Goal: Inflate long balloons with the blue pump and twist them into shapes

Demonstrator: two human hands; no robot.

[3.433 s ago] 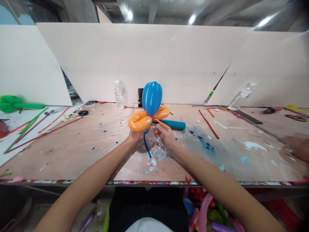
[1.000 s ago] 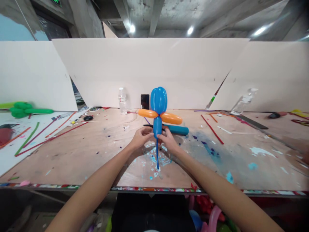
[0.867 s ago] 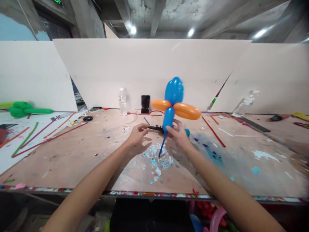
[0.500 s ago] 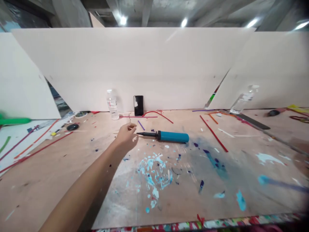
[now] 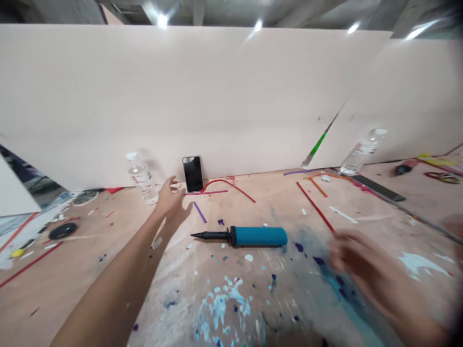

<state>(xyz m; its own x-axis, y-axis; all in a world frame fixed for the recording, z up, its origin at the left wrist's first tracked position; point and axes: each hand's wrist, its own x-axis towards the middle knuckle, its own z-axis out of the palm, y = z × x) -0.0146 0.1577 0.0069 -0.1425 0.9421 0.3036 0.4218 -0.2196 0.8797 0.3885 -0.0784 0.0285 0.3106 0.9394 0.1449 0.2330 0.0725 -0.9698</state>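
Observation:
My left hand (image 5: 170, 195) reaches toward the back of the table, fingers apart and holding nothing. It is closest to a black phone (image 5: 193, 174) that leans upright against the white board, and a gap still seems to lie between them. To its left stands a clear water bottle (image 5: 143, 179). In front lies a blue balloon pump (image 5: 258, 236) with a black nozzle, untouched. My right hand (image 5: 356, 262) is smeared by motion at the right, close to the near end of a straight red strip (image 5: 314, 206); its fingers are too blurred to read.
A white board (image 5: 231, 96) closes off the back. A second bottle (image 5: 362, 152) tilts against it at the right, beside a dark flat bar (image 5: 378, 187). At left is a black oval object (image 5: 62, 231). Coloured strips and paint scraps are scattered over the wooden table (image 5: 119, 231).
My left hand has left the pump's nozzle end and moved back toward the phone. My right hand has come in from the right. The view has shifted, and the pump appears nearer.

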